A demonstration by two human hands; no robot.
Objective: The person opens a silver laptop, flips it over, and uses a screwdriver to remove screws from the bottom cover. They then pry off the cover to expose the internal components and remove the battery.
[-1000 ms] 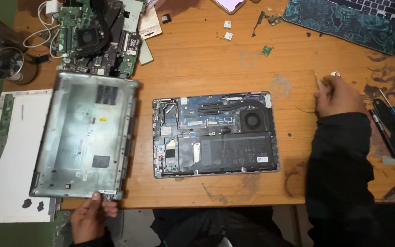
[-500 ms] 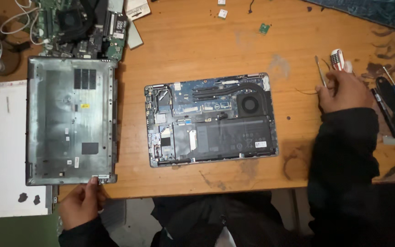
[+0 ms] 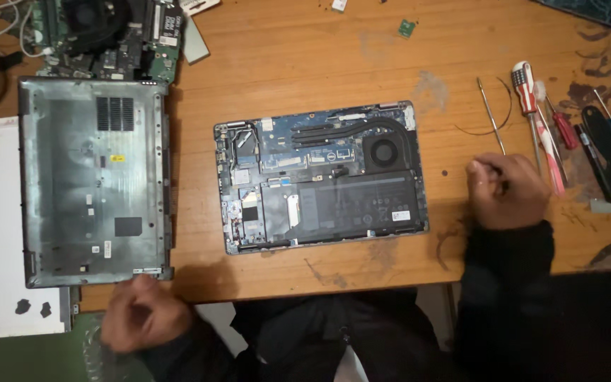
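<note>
A laptop lies opened for work on a wooden table (image 3: 305,64): the open laptop (image 3: 319,177), its battery, fan and boards bared, sits at the centre, while its removed bottom cover (image 3: 93,184) rests inner face up at the left. The teardown looks to be at the stage just after the cover has come off. The person's right hand (image 3: 507,191), right of the laptop, is closed around a thin metal tool (image 3: 491,113) whose shaft points to the far side, beside a row of screwdrivers (image 3: 532,106). The left hand (image 3: 143,318) is loosely curled off the near table edge, just beside the cover's near right corner, apparently holding nothing. Any next move inside would call for bringing the tool's tip across to the exposed parts.
</note>
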